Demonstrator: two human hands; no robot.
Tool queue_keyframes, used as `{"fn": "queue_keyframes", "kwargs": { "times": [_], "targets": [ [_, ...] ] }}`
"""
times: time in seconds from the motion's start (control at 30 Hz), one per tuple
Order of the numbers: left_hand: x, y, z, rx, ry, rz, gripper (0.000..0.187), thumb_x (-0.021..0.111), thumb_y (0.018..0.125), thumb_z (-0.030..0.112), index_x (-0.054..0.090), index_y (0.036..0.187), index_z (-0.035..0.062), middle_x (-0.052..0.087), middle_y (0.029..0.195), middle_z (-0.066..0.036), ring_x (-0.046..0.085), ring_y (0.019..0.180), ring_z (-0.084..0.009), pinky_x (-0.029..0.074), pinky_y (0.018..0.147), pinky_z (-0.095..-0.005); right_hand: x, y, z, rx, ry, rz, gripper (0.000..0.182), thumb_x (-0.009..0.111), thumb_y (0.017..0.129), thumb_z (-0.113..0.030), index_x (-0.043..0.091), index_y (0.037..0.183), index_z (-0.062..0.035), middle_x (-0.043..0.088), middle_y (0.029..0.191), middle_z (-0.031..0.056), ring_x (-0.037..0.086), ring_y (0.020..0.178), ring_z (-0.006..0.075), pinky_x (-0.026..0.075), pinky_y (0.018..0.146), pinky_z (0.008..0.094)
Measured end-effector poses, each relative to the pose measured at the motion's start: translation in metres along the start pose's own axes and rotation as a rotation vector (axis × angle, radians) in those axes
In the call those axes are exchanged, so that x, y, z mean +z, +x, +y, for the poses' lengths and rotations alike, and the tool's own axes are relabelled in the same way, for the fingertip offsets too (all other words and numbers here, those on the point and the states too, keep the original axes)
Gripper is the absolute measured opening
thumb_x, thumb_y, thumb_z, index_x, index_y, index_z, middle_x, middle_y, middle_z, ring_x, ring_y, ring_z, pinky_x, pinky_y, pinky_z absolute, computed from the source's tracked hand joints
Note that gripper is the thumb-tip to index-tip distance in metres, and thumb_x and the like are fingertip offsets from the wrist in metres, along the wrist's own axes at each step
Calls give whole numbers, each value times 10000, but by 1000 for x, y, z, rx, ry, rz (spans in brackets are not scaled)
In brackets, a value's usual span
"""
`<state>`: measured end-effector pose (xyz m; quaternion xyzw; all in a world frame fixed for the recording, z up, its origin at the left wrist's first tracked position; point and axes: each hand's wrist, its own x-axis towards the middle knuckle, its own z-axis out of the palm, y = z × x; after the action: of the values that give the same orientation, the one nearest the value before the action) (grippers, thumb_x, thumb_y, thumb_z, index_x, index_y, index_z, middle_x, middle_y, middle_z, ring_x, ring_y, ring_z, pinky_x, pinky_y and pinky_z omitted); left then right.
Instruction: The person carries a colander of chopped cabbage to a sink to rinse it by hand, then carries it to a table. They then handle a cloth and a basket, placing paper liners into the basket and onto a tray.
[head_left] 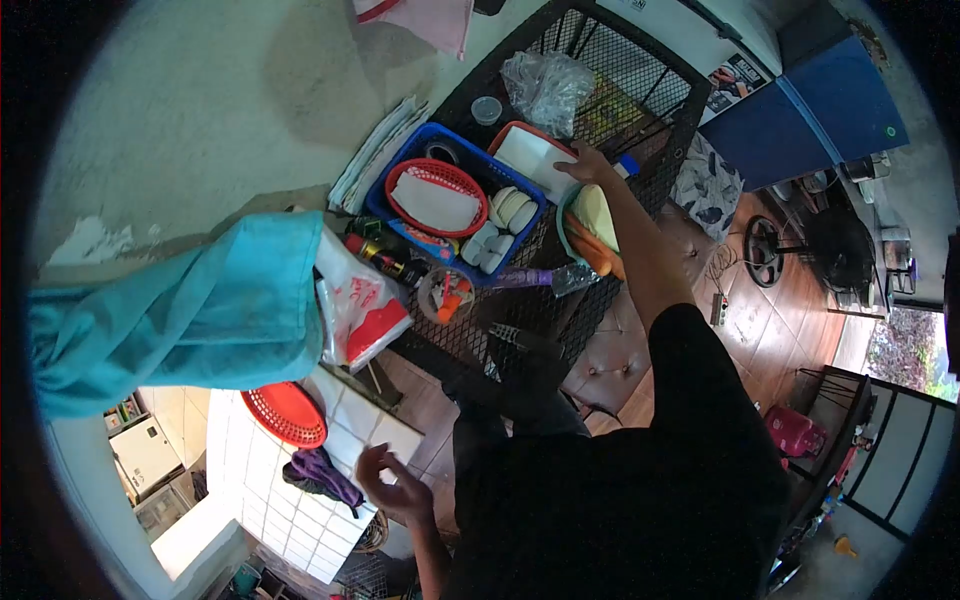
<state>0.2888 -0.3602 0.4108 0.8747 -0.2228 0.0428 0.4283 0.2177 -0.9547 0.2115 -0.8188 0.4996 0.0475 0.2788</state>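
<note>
My right hand (588,165) reaches to the right edge of a white sheet-like stack (535,160) in a red container (505,135). Its visible fingers stretch apart over the white edge. Just below that hand, a pale green bowl (564,215) holds carrots (592,245) and a pale green vegetable (592,213). My left hand (393,485) hangs beside the white tiled counter (345,440), fingers loosely bent and apart, nothing in it. Nearest to it lies a dark purple cloth (325,475), with a red oval basket (285,413) behind.
On the black mesh table (590,300), a blue crate (375,200) holds a red basket (470,175) and white containers. Around it are a plastic bag (548,85), a dark bottle (385,262) and a clear cup (445,295). A teal cloth (220,300) hangs at left.
</note>
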Motion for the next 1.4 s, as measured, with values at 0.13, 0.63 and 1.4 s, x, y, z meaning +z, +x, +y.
{"fn": "queue_keyframes", "kwargs": {
  "times": [0.13, 0.63, 1.4],
  "targets": [
    [45, 11, 26, 34, -131, -249, 291, 557, 891, 51, 492, 1161, -37, 623, 888, -114, 583, 705, -145, 475, 630, -264, -1, 25, 4, 26, 29, -198, 1063, 769, 634, -555, 330, 1382, 59, 377, 1403, 277, 378, 1315, 367, 358, 1063, 429],
    [64, 32, 46, -148, -313, -277, 761, 658, 816, 181, 218, 1412, 7, 571, 1079, -174, 580, 740, -150, 450, 615, -245, 16, 40, 1, 24, 232, -135, 1069, 868, 474, -552, 449, 1223, 86, 557, 1174, 233, 550, 1107, 349, 453, 914, 411],
    [162, 38, 36, -208, -733, -578, 882, 524, 864, 605, 155, 1461, 71, 494, 1287, -180, 578, 964, -218, 467, 796, -313, -98, -23, 15, 38, 1056, -531, 613, 718, 803, -389, 522, 1258, -28, 633, 1124, 77, 610, 1013, 180, 488, 878, 354]
  ]
}}
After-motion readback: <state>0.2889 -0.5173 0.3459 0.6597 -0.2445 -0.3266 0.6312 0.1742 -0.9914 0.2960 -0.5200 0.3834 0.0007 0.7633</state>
